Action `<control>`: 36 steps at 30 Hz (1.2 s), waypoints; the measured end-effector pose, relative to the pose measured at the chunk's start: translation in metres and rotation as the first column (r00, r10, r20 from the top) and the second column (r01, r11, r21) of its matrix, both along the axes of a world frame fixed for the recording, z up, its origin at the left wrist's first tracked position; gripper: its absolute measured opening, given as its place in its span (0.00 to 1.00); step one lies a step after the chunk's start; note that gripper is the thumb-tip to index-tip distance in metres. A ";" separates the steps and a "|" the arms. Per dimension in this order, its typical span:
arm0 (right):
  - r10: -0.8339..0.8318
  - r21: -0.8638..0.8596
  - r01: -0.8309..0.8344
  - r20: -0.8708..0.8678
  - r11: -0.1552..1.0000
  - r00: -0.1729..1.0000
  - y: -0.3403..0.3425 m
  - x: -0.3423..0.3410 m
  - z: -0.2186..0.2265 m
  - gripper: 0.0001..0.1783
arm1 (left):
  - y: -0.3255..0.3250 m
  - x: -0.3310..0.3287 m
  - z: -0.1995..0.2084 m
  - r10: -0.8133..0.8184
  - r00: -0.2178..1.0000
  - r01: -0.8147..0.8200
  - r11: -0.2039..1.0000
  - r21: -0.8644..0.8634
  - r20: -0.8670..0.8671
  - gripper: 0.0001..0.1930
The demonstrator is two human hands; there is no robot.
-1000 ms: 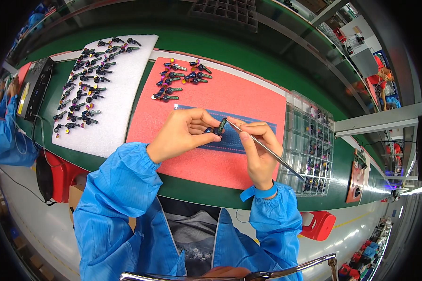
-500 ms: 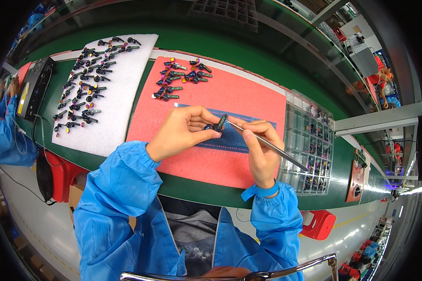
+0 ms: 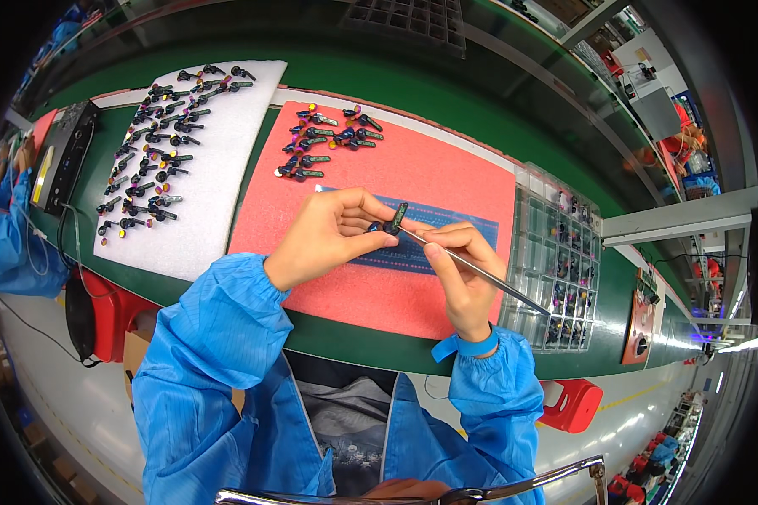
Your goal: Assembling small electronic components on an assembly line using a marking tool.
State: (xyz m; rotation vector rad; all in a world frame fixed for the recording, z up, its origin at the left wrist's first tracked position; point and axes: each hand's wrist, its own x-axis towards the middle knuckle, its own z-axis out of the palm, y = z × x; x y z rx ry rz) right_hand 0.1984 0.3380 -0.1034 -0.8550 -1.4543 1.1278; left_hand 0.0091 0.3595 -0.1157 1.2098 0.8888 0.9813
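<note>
My left hand (image 3: 328, 229) pinches a dark earbud (image 3: 399, 219) between thumb and fingertips. The earbud's stem points up and shows a small greenish circuit board. From the right, my right hand (image 3: 466, 268) grips slim metal tweezers (image 3: 511, 289). Their tip meets the lower part of the earbud stem, though the exact contact spot is too small to make out. Both hands are over a blue perforated mat (image 3: 472, 232), which lies on a pink foam sheet (image 3: 345, 296). Several more earbuds (image 3: 318, 141) lie in rows on the foam's far left part.
White foam (image 3: 202, 181) at left carries many earbuds. A clear compartment tray (image 3: 531, 244) with small parts stands at right. Beyond are a black box device (image 3: 63, 160) and a metal shelf post (image 3: 682, 212). Another person's blue sleeve (image 3: 13, 236) shows at far left.
The tweezers' tip has come down and left along the earbud, and my right hand has shifted slightly with it. My left hand holds nearly the same place.
</note>
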 end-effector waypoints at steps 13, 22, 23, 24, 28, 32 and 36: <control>0.005 -0.072 -0.018 -0.182 0.997 0.983 0.006 0.001 -0.006 0.04 | 0.004 0.001 -0.001 0.094 0.988 -0.089 0.995 0.049 -0.123 0.11; -0.044 -0.176 0.087 0.233 0.981 0.971 0.024 0.004 -0.013 0.06 | 0.021 -0.014 -0.008 0.412 0.849 -0.300 0.891 0.341 -0.331 0.13; -0.043 -0.169 0.084 0.232 0.982 0.972 0.027 0.005 -0.013 0.06 | 0.021 -0.017 -0.006 0.437 0.793 -0.288 0.883 0.371 -0.425 0.13; -0.059 -0.116 0.095 0.282 0.989 0.958 0.031 0.006 -0.011 0.06 | 0.023 -0.019 -0.005 0.441 0.791 -0.290 0.880 0.376 -0.423 0.13; -0.094 0.069 0.074 0.374 0.995 0.923 0.050 0.013 -0.020 0.07 | 0.028 -0.026 -0.006 0.435 0.771 -0.265 0.883 0.388 -0.464 0.14; -0.016 0.013 0.012 0.384 1.000 0.923 0.050 0.010 -0.022 0.07 | 0.032 -0.043 -0.007 0.446 0.772 -0.298 0.883 0.363 -0.453 0.14; -0.046 0.032 0.037 0.376 0.999 0.925 0.049 0.012 -0.024 0.07 | 0.035 -0.049 -0.008 0.357 0.834 -0.253 0.925 0.283 -0.422 0.13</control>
